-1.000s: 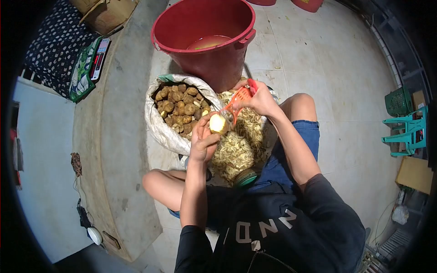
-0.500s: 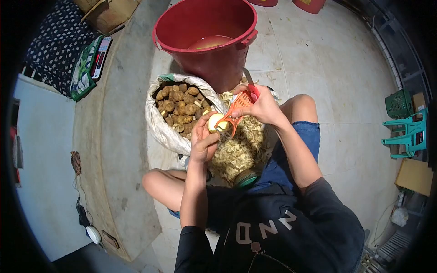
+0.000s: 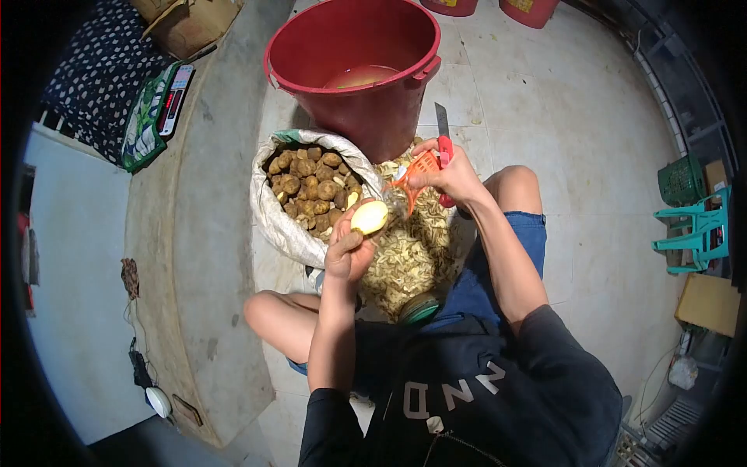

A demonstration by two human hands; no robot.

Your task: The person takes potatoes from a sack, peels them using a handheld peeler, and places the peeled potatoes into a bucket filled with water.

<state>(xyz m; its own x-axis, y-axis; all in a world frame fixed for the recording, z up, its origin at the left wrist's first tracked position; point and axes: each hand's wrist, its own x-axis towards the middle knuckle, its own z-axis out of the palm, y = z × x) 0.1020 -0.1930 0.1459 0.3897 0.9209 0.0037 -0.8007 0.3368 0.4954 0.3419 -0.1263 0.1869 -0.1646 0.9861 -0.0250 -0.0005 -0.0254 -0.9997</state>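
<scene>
My left hand is closed round a pale yellow potato, its flesh bare of skin on the side I see. In my right hand are an orange peeler and a red-handled knife, whose blade points away from me. A small gap separates the peeler's head from the potato. Beneath both hands spreads a heap of peelings. Left of it an open white sack holds several brown unpeeled potatoes.
A big red tub with liquid in it stands beyond the sack. Along the left runs a concrete ledge bearing a scale. A green container lies by my lap. Teal stools stand far right.
My right hand has drawn the peeler and knife off the potato, slightly to the right. The potato is turned in my left hand and shows more of its pale surface.
</scene>
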